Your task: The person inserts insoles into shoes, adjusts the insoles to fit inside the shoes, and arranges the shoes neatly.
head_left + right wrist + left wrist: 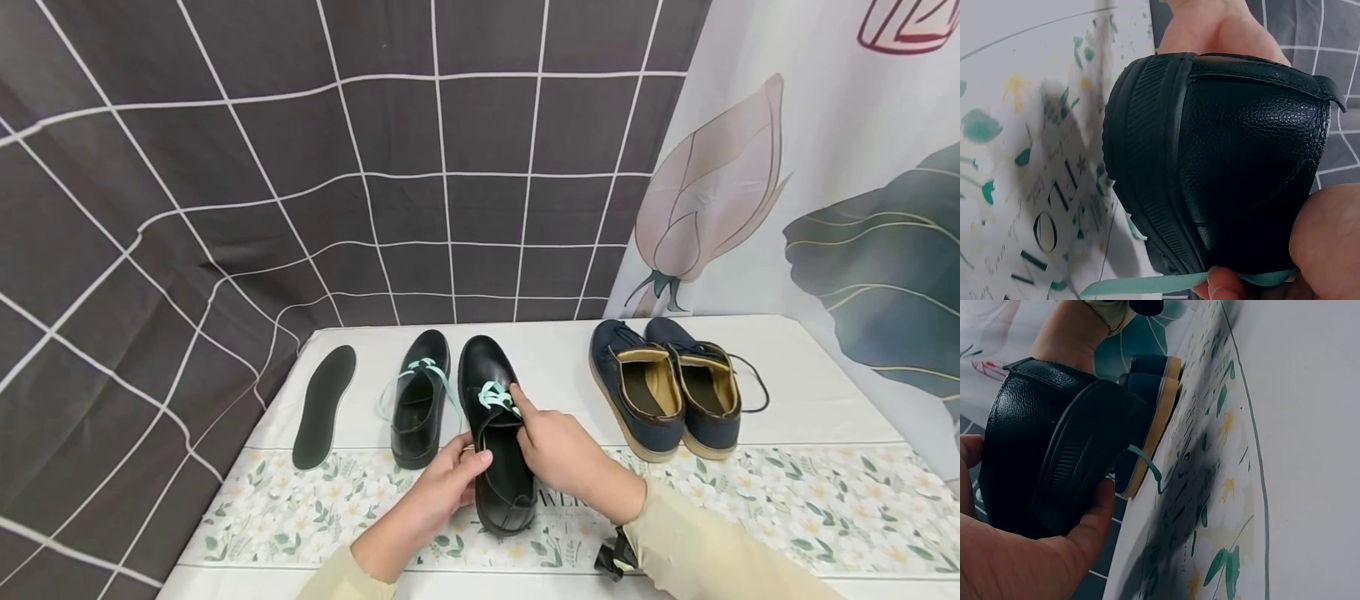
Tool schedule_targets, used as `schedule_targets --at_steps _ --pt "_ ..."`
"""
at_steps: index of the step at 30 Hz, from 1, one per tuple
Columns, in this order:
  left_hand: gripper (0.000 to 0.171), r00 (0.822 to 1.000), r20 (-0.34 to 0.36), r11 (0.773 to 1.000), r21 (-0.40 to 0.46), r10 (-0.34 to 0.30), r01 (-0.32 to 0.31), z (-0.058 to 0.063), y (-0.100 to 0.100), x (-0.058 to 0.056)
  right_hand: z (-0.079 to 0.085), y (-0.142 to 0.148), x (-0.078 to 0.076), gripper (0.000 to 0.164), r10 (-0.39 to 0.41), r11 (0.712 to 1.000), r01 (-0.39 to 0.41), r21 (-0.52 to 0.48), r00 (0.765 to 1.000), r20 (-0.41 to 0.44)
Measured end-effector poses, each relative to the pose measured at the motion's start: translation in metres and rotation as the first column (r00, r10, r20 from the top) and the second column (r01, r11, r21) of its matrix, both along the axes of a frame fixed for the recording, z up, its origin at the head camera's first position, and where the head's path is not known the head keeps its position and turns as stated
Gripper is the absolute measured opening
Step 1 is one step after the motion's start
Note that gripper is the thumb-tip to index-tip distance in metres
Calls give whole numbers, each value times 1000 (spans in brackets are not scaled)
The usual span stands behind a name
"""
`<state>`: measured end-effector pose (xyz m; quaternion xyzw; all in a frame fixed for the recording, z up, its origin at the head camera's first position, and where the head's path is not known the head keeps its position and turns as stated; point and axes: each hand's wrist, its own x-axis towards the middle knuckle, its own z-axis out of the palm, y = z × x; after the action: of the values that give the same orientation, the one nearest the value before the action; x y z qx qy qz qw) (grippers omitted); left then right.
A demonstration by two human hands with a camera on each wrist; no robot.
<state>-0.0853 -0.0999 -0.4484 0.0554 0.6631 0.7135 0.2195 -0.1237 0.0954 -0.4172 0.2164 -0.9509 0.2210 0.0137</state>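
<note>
A black leather lace-up shoe (pixel 487 360) is held toe away from me, above the table, its shadow on the cloth beneath. My left hand (pixel 448 481) grips its left side near the heel, thumb at the collar. On the other side my right hand (pixel 561 450) holds the shoe, index finger reaching to the mint-green laces (pixel 493 395). In the right wrist view one loose lace end (pixel 1147 285) runs past the fingertips and hangs beside the sole (pixel 1147 131). The matching black shoe (pixel 422 408), also mint-laced, stands just to the left.
A dark insole (pixel 324 408) lies flat at the far left. To the right stands a pair of navy shoes (pixel 660 392) with tan linings, a dark lace trailing from one. The table (pixel 555 342) has a floral cloth band; a dark grid-patterned curtain (pixel 480 208) hangs behind.
</note>
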Motion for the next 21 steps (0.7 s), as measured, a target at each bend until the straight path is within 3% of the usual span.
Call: schedule_targets --at_steps 11,21 --pt "69 998 -29 999 21 50 -49 11 -12 18 11 -13 17 60 21 1000 -21 -11 1000 -11" --pt "66 999 -36 996 86 34 -31 15 -23 26 15 -19 24 62 47 999 -47 -18 998 -34"
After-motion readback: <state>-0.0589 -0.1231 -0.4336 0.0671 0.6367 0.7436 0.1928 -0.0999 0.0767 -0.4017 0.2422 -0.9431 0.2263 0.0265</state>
